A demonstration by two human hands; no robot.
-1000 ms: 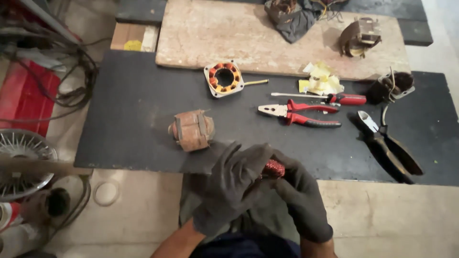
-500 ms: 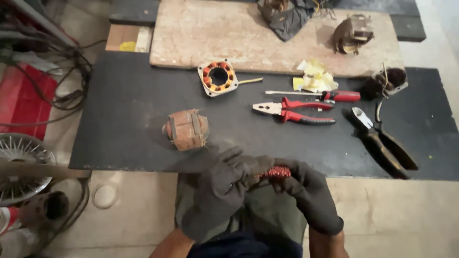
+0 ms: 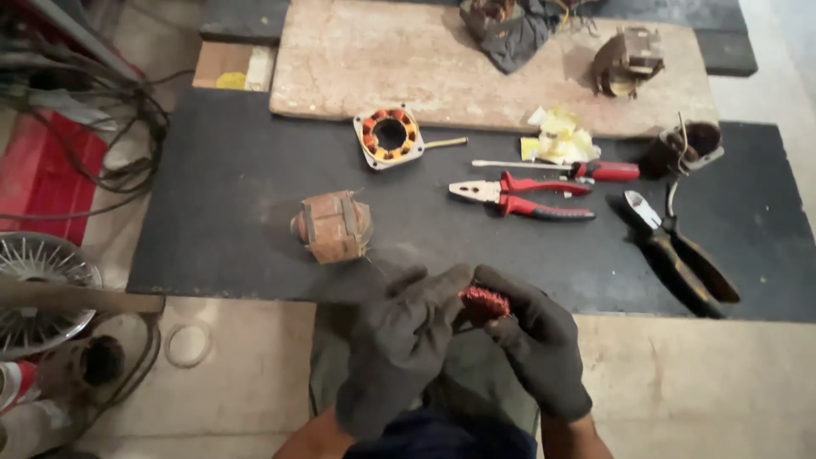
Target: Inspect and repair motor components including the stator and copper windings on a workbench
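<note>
A small clump of reddish copper wire (image 3: 483, 303) sits pinched between two dark-gloved hands, right at the near edge of the black mat (image 3: 212, 204), over the person's lap. The left hand (image 3: 399, 344) wraps it from the left, fingers curled closed against the clump; the right hand (image 3: 535, 340) grips it from the right, thumb and fingers clamped on its far end. Both hands are grasping the same wire clump.

Just beyond the hands, toward the mat's middle, lies a wound coil block wrapped in brownish tape (image 3: 333, 225), tipped on its side. Farther back, by the mat's far edge, a square stator with orange windings (image 3: 389, 136) lies flat. To the right of it: red-handled pliers (image 3: 523, 195), with a red-handled screwdriver (image 3: 565, 168) just behind them and a scrap of yellow paper (image 3: 557, 140) near the screwdriver. Dark-handled cutters (image 3: 680, 251) lie toward the mat's right edge.

Behind the mat runs a pale wooden board (image 3: 408, 59) carrying a small transformer (image 3: 627, 61) near its right end. At far left, a wire fan guard (image 3: 38, 285) rests on the floor.
</note>
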